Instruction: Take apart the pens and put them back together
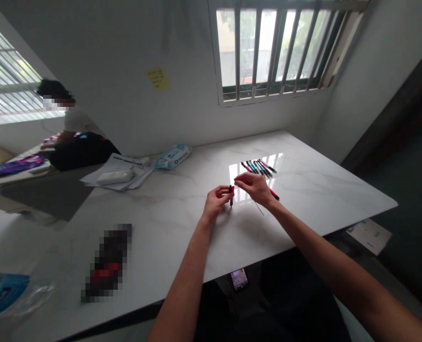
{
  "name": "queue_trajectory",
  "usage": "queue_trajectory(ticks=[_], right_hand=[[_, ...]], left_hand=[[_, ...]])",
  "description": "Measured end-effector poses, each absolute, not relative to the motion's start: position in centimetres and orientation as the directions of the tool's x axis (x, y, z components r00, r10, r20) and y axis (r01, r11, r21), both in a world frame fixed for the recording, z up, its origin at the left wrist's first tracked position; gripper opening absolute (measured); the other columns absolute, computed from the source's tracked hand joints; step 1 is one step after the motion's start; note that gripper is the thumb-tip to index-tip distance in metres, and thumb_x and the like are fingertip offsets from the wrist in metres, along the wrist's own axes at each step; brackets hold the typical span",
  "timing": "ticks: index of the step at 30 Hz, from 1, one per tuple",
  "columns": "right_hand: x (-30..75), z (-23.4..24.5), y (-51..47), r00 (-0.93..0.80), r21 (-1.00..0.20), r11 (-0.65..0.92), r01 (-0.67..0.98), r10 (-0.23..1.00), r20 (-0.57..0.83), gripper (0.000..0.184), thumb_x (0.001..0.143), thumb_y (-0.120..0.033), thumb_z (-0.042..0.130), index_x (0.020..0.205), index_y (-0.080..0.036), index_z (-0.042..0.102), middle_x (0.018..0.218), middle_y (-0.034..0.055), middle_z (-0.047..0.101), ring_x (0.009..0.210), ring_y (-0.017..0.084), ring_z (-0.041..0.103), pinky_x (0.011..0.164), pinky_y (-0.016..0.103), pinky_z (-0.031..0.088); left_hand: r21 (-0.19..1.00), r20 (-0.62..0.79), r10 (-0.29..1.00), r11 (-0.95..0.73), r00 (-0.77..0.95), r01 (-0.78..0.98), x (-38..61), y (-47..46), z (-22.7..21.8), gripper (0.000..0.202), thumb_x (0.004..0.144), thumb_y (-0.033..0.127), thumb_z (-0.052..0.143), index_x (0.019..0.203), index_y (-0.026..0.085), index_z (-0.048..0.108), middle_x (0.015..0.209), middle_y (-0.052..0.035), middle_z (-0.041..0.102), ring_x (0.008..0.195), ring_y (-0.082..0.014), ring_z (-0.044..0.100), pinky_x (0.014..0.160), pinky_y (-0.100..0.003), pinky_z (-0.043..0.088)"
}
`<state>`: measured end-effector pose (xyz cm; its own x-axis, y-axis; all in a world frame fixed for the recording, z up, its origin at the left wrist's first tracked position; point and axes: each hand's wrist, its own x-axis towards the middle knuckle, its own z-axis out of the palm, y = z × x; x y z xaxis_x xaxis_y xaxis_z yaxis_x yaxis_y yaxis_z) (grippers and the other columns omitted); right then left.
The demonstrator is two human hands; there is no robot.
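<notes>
My left hand [216, 202] pinches a short black and red pen part [231, 195] and holds it upright just above the table. Close on its right, my right hand [255, 186] has its thumb and fingertips drawn together. Anything between those fingertips is too small to make out. Below my right palm lies a thin refill [259, 208], partly hidden by the hand. A red pen barrel [275, 194] shows beside my right wrist. Behind my right hand, several pens [258, 167] in black, teal and red lie side by side.
The white marbled table [154, 228] meets the wall. Papers [139, 176] with a white pouch [115, 177] and a wipes packet [174, 156] lie at back left. A blue plastic packet [4, 292] and a blurred dark item [107, 263] are nearer. Another person [79, 121] sits at far left.
</notes>
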<state>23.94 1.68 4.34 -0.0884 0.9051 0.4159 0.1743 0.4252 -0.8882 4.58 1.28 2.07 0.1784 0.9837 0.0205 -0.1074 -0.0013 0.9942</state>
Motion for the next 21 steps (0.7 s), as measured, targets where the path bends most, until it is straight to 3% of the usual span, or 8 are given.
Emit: queue_trajectory(ticks=[8, 14, 21], right_hand=[[23.5, 4.5, 0.7, -0.155, -0.842, 0.449, 0.298, 0.893, 0.422, 0.016, 0.095, -0.037, 0.072, 0.097, -0.023, 0.08, 0.093, 0.0028, 0.083, 0.088, 0.02, 0.079, 0.087, 0.037, 0.065], [25.5, 4.3, -0.1, -0.077, -0.748, 0.48, 0.459, 0.86, 0.504, 0.012, 0.098, -0.029, 0.069, 0.097, -0.022, 0.079, 0.09, 0.0024, 0.081, 0.081, 0.019, 0.076, 0.079, 0.033, 0.062], [27.3, 3.0, -1.9, -0.102, -0.705, 0.467, 0.533, 0.863, 0.494, 0.009, 0.096, -0.023, 0.07, 0.095, -0.022, 0.078, 0.09, 0.0022, 0.08, 0.08, 0.018, 0.074, 0.075, 0.031, 0.058]], left_hand=[[0.995, 0.041, 0.976, -0.02, 0.214, -0.099, 4.6, 1.2, 2.0, 0.048, 0.062, 0.05, 0.098, 0.093, 0.019, 0.078, 0.088, -0.0071, 0.077, 0.081, -0.0208, 0.069, 0.075, -0.032, 0.053], [0.995, 0.032, 0.981, -0.013, 0.189, -0.101, 4.7, 1.2, 2.3, 0.049, 0.059, 0.047, 0.1, 0.093, 0.019, 0.079, 0.093, -0.0076, 0.078, 0.083, -0.0201, 0.069, 0.077, -0.032, 0.053], [0.994, 0.022, 0.982, -0.001, 0.189, -0.11, 5.0, 1.2, 2.3, 0.047, 0.059, 0.045, 0.099, 0.093, 0.019, 0.08, 0.092, -0.0067, 0.078, 0.083, -0.0191, 0.068, 0.077, -0.031, 0.051]])
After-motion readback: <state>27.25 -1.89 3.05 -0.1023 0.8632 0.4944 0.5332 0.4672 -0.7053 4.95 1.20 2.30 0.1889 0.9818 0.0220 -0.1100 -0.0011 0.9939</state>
